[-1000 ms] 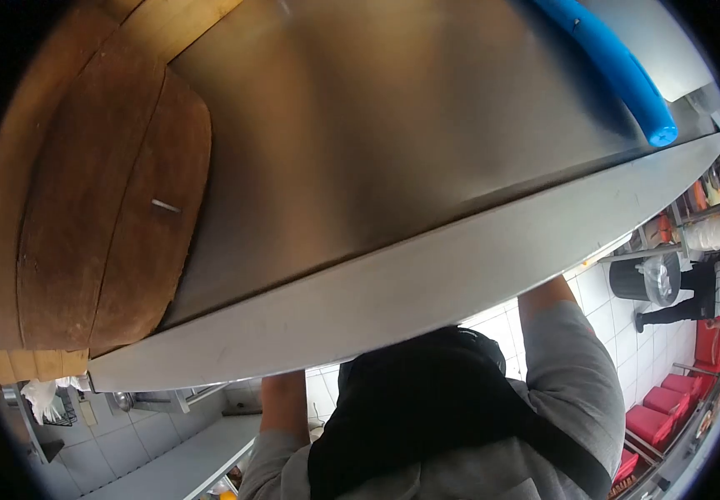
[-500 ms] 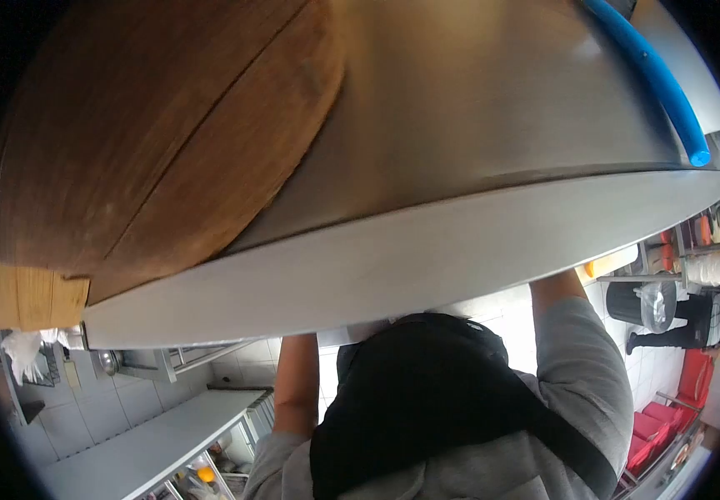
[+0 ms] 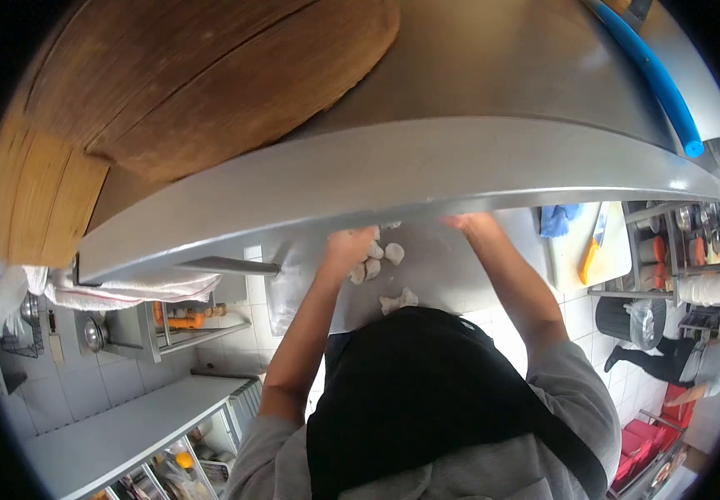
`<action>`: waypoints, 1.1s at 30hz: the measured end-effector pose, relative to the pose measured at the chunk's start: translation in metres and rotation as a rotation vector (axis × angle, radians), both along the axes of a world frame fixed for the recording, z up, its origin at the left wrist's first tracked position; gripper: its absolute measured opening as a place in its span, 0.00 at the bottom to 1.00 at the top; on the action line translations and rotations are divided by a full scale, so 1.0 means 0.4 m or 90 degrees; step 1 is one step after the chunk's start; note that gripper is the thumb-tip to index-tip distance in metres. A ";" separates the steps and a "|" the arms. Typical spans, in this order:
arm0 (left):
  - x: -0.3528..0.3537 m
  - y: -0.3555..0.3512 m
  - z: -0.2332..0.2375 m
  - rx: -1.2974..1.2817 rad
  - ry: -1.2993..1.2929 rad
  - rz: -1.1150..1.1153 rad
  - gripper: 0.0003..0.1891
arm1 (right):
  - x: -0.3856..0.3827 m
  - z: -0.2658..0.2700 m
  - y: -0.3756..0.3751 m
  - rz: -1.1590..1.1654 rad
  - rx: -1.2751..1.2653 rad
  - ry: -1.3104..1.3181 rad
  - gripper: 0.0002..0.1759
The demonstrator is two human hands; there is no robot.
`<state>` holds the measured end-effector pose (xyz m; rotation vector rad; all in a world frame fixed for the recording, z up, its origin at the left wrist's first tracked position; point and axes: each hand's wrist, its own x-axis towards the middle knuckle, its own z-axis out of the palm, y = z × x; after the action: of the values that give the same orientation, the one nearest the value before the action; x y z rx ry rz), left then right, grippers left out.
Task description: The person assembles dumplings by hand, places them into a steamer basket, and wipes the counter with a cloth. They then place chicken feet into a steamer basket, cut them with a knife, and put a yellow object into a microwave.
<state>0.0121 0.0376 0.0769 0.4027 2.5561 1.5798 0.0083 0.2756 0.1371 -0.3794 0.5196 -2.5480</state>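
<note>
Below the steel shelf (image 3: 393, 187), my left hand (image 3: 352, 248) is at a steel worktop (image 3: 452, 275), beside several whitish, dough-like lumps (image 3: 394, 253). Its back shows; the fingers are turned away, so what they hold cannot be made out. My right hand (image 3: 462, 220) is farther right, mostly covered by the shelf's front edge, fingers hidden. Another pale, uneven piece (image 3: 399, 301) lies on the worktop close to my black apron (image 3: 410, 383).
On the right, a white cutting board (image 3: 614, 250) holds a yellow-handled knife (image 3: 593, 250), with a blue cloth (image 3: 558, 221) beside it. Wooden boards (image 3: 210, 92) and a blue tube (image 3: 656, 75) lie on the shelf overhead. Another person (image 3: 693, 358) stands far right.
My view has shifted so the shelf edge sits higher. The worktop, pale lumps, cutting board and parts of both hands, hidden before, now show beneath it.
</note>
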 end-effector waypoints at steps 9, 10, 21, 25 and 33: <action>0.102 0.009 -0.010 -0.013 0.071 -0.033 0.28 | 0.110 -0.241 -0.111 -0.145 0.370 -0.150 0.20; 0.107 -0.001 -0.003 0.025 0.051 -0.057 0.28 | 0.121 -0.245 -0.106 -0.144 0.374 -0.159 0.20; -0.228 0.116 -0.111 -0.080 -0.074 0.089 0.23 | 0.190 -0.212 0.082 -0.226 0.433 -0.223 0.20; -0.256 0.152 -0.141 -0.084 -0.078 0.124 0.16 | 0.105 -0.129 0.114 -0.303 0.708 -0.023 0.17; -0.134 0.100 0.095 -0.167 0.169 0.086 0.14 | -0.084 -0.048 -0.024 -0.240 1.471 0.665 0.15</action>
<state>-0.0414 0.0776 0.1148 0.4455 3.0008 1.2748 -0.0254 0.2661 0.1181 -0.5064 3.1174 -0.2644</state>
